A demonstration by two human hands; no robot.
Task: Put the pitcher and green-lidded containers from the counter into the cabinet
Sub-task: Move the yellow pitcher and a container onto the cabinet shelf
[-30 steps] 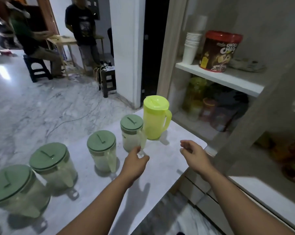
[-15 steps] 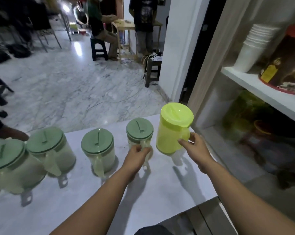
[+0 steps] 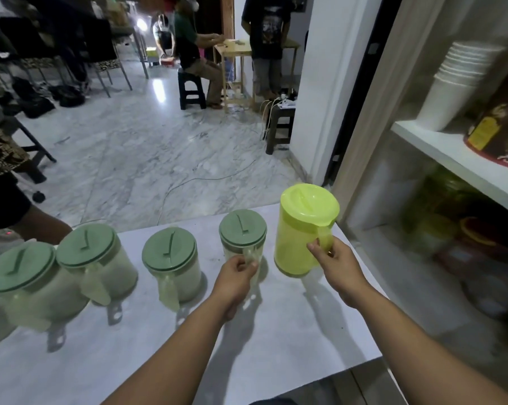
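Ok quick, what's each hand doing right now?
Left hand: closed on the handle of the nearest green-lidded container.
Right hand: closed on the handle of the yellow-green pitcher.

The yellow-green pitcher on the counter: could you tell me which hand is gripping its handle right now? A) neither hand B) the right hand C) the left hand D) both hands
B: the right hand is closed around the handle of the yellow-green pitcher, while the left hand grips the handle of the nearest green-lidded container beside it.
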